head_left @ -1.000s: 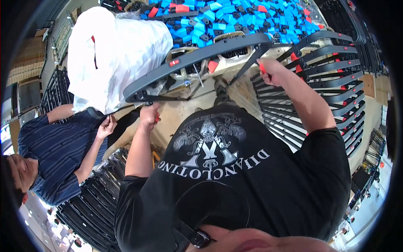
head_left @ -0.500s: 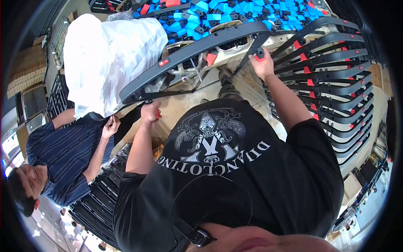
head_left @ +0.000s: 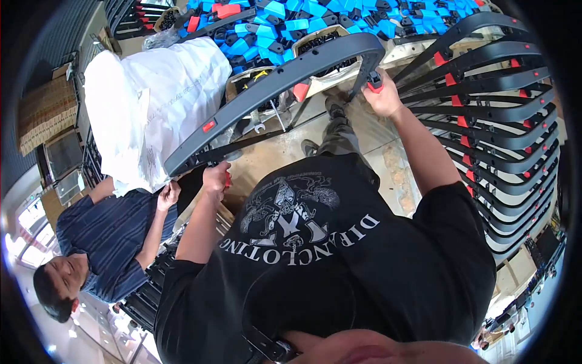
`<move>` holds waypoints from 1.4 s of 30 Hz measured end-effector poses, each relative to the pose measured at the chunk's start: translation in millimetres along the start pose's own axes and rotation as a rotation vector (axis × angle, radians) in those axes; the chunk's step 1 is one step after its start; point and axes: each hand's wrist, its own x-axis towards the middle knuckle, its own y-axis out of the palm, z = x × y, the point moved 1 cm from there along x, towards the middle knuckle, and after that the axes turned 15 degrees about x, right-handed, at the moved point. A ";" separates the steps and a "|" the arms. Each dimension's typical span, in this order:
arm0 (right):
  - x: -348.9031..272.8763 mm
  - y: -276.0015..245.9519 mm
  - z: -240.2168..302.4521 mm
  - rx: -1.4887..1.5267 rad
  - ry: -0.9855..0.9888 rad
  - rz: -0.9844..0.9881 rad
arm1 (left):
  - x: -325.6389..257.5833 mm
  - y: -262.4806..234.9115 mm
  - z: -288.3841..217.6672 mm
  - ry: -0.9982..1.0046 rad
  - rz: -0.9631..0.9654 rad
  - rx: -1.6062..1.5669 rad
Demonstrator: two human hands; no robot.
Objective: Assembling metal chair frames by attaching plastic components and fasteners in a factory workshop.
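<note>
I hold a long black curved frame (head_left: 262, 91) with bent ends, a small red patch on its upper face. My left hand (head_left: 215, 178) is closed around a part with red on it below the frame's left end. At the other end, my right hand (head_left: 383, 96) grips a black-and-red part near the bend. The frame slants from lower left to upper right, in front of a bench. Its left end lies close to a white plastic bag (head_left: 157, 103) and a co-worker's hand (head_left: 169, 195).
Blue and black plastic parts (head_left: 297, 24) cover the bench, with bins of small black pieces (head_left: 318, 42) at its front. A wrench (head_left: 259, 128) lies near the edge. Similar black frames (head_left: 503, 112) are stacked at right. A co-worker in a striped shirt (head_left: 115, 242) stands at left.
The frame has shifted slightly left in view, and its left end now overlaps the bag's lower edge less. Both hands keep their grip. The surroundings have shifted a little as the view turned.
</note>
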 end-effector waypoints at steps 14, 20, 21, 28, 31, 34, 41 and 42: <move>4.0 -1.5 -10.7 -0.360 0.031 -0.101 | -20.8 -29.7 -12.8 0.032 0.236 0.088; -48.1 14.4 24.5 -0.247 0.046 -0.249 | -1.7 -10.8 31.7 0.286 -0.199 0.052; -62.5 12.1 8.3 -0.261 0.092 -0.247 | -6.9 7.7 25.2 0.389 -0.513 0.229; -119.2 90.0 18.8 -0.274 0.154 0.287 | 26.7 43.5 41.7 0.527 -0.713 -0.139; -98.9 136.0 26.3 -0.271 0.139 0.319 | 37.2 47.1 45.5 0.530 -0.733 -0.087; -73.9 203.9 72.9 -0.023 0.358 0.208 | 55.0 52.2 46.5 0.582 -0.893 -0.100; -29.7 253.5 113.2 -0.036 0.830 0.151 | 30.7 37.0 42.0 0.701 -0.691 -0.049; -32.3 259.7 124.8 -0.089 0.820 0.164 | 64.8 32.2 59.6 0.794 -0.600 -0.027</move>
